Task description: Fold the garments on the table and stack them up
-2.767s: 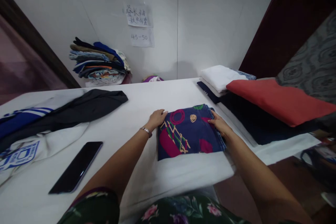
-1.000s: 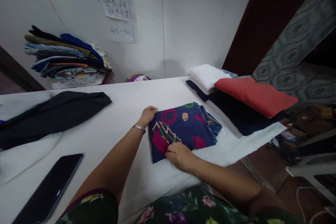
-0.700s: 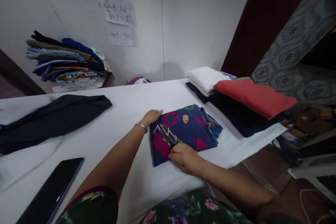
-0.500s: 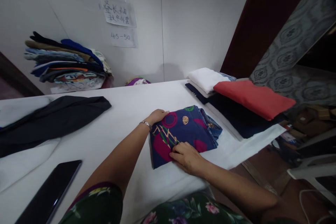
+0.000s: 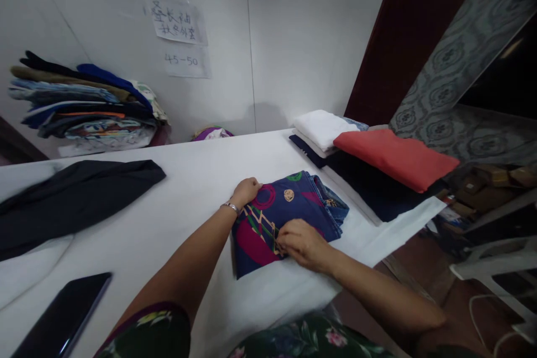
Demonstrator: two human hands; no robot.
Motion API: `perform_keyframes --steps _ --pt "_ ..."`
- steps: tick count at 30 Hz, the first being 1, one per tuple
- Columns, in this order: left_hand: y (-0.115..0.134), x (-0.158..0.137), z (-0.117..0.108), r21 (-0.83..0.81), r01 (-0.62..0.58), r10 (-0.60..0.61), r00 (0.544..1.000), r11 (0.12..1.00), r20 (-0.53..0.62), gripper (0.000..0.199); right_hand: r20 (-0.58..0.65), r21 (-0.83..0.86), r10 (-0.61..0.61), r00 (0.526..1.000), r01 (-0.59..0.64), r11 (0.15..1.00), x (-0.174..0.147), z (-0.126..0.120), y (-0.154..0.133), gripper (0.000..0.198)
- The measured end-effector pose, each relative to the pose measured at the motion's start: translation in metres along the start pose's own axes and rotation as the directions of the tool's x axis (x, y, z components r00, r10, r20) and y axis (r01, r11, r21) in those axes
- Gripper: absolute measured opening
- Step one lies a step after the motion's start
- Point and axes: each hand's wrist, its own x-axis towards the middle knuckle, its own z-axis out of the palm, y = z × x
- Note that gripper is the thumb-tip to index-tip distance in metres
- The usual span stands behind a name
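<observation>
A folded navy shirt [image 5: 274,215] with magenta, green and tan prints lies on the white table [image 5: 197,179] in front of me. Its blue denim collar [image 5: 335,201] points right. At the shirt's upper left corner, my left hand [image 5: 246,193] has its fingers closed on the edge; a silver bracelet circles that wrist. My right hand [image 5: 304,243] rests on the near side, fingers curled and pinching the printed cloth. The right fingertips are partly hidden by the hand itself.
Folded clothes stand at the right, with a red garment [image 5: 398,156] and a white one [image 5: 325,128] on top. Dark cloth [image 5: 84,187] and a phone [image 5: 62,313] lie left. Beyond the table rises a clothes pile [image 5: 92,103]. A white plastic chair [image 5: 495,268] stands right.
The view has shifted slightly, so most things sit further left. My left hand's fingers have drawn in at the shirt's corner. My right hand has slid a little up over the cloth.
</observation>
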Motion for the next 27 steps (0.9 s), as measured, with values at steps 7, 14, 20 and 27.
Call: perform_keyframes --steps 7,14,20,27 --pt "0.001 -0.012 0.006 0.029 0.024 -0.022 0.998 0.999 -0.052 0.029 -0.125 -0.209 0.653 0.747 -0.663 0.719 -0.016 -0.018 0.063 0.051" --pt "0.0 -0.011 0.005 0.032 0.027 -0.025 0.998 0.999 -0.054 0.029 -0.053 -0.006 0.842 0.536 -0.844 0.537 -0.017 -0.032 0.092 0.062" --pt "0.0 -0.013 0.005 0.027 0.013 -0.012 0.998 1.0 -0.069 0.029 -0.12 0.159 0.792 0.599 -0.776 0.611 -0.009 -0.023 0.115 0.064" --pt "0.003 -0.018 0.003 0.035 0.022 -0.019 0.996 0.999 -0.088 0.029 -0.038 0.483 0.82 0.571 -0.708 0.515 -0.01 -0.015 0.138 0.071"
